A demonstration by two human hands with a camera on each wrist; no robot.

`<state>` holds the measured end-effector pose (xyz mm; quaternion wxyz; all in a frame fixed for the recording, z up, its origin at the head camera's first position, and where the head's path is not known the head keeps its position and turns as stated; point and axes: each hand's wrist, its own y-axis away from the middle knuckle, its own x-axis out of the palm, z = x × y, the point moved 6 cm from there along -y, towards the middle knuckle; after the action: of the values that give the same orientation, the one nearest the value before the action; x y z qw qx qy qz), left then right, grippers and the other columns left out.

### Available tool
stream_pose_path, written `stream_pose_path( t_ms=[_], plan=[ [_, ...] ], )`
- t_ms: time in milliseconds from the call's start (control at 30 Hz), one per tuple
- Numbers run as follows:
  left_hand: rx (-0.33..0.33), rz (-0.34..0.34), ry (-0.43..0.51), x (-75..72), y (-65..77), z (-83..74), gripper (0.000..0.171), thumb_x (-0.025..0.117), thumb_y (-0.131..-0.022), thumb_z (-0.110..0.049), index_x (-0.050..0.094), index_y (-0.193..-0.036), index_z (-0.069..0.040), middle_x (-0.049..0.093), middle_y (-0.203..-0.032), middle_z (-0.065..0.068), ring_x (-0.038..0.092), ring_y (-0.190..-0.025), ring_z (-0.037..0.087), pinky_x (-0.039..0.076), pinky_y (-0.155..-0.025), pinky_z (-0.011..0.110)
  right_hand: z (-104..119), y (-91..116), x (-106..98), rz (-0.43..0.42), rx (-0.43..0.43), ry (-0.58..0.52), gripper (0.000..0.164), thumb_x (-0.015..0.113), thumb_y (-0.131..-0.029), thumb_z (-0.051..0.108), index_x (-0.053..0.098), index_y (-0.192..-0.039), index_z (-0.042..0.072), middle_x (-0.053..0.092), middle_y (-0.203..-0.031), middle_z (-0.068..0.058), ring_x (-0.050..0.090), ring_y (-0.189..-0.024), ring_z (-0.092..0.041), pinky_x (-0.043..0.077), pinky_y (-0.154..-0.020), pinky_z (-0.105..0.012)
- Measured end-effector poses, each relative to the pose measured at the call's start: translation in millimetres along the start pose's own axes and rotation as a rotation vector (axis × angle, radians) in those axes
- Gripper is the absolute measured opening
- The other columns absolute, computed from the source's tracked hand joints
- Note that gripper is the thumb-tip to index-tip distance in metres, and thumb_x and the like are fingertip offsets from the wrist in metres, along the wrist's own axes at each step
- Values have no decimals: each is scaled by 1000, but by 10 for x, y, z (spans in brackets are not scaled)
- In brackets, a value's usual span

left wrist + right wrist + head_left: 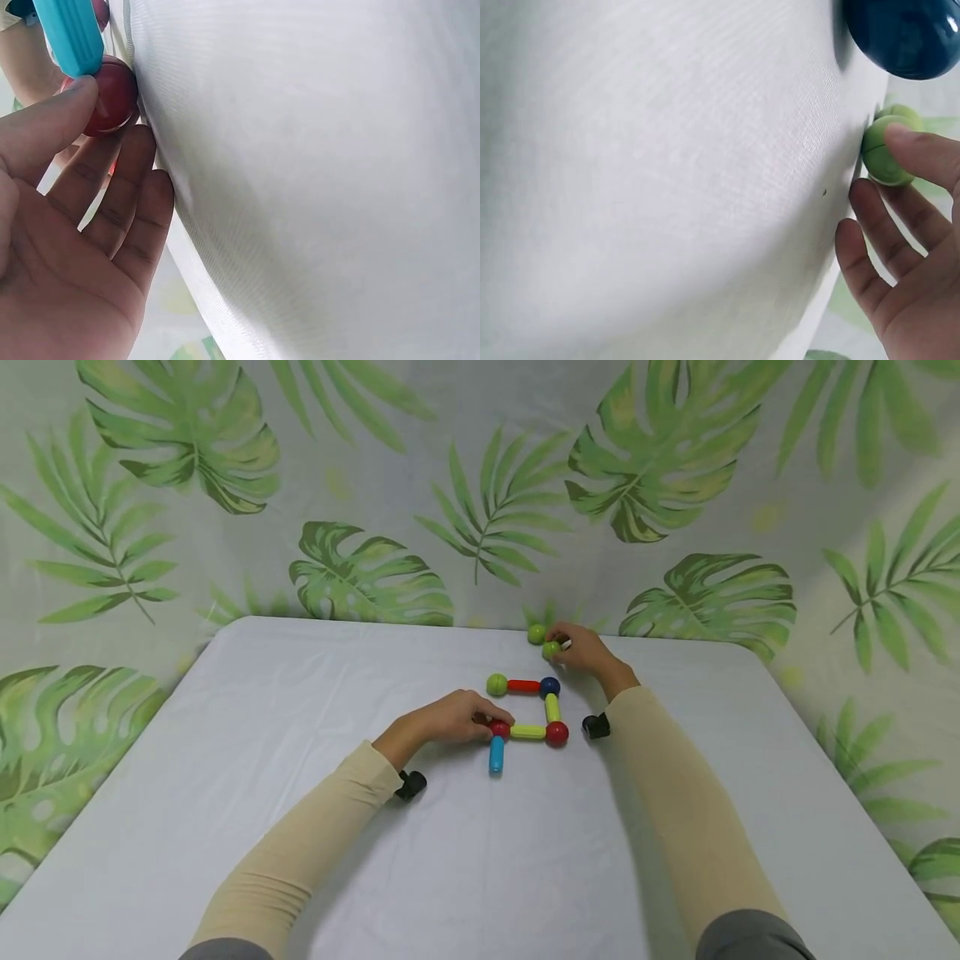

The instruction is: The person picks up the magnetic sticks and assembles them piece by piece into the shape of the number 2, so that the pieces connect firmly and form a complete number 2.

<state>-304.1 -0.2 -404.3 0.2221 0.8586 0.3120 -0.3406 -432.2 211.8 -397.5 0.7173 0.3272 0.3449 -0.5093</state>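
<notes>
A chain of balls and rods lies on the table. My left hand [450, 717] pinches its near-left red ball [116, 97], from which a light-blue rod [497, 757] points toward me. A yellow rod [527, 732] leads right to a second red ball [557, 733]. Another yellow rod [552, 708] joins that to a dark blue ball [550, 687], and a red rod [523, 686] ends at a green ball [497, 685]. Beyond them, my right hand [588, 653] holds a separate green ball [885, 154] between thumb and fingers.
Another loose green ball [536, 633] sits at the table's back edge, just beyond the one in the right hand. The white-covered table [337, 677] meets a leaf-patterned cloth [510, 485] at the back. Each wrist carries a small black camera [596, 726].
</notes>
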Motion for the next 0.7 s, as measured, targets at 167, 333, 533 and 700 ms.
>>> stream_pose_path(
  t_ms=[167, 333, 533, 700],
  plan=[
    [2, 1, 1, 3, 0, 0, 39, 63, -95, -7, 67, -131, -21, 66, -130, 4, 58, -112, 17, 49, -103, 33, -46, 22, -5, -2, 22, -7, 34, 61, -93, 9, 55, -127, 7, 53, -139, -20, 50, -124, -35, 50, -97, -46],
    [-1, 6, -4, 15, -5, 5, 39, 64, -95, -8, 66, -131, -21, 66, -131, 4, 59, -115, 18, 49, -105, 34, -43, 102, -43, -2, 17, 10, 36, 62, -93, 9, 56, -128, 7, 54, -137, -19, 52, -124, -36, 49, -99, -47],
    [-11, -1, -10, 10, 4, 9, 39, 63, -95, -8, 66, -132, -21, 66, -131, 4, 59, -116, 18, 49, -106, 35, 52, 281, -179, -25, -46, 28, 36, 61, -95, 11, 55, -131, 7, 55, -136, -20, 54, -122, -38, 47, -102, -50],
    [4, 1, -18, 4, 8, -15, 39, 63, -95, -9, 66, -132, -21, 66, -130, 4, 59, -114, 17, 49, -104, 34, 105, 552, -330, -27, -105, 53, 39, 61, -97, 13, 55, -134, 7, 57, -135, -18, 57, -119, -36, 49, -99, -50]
  ],
)
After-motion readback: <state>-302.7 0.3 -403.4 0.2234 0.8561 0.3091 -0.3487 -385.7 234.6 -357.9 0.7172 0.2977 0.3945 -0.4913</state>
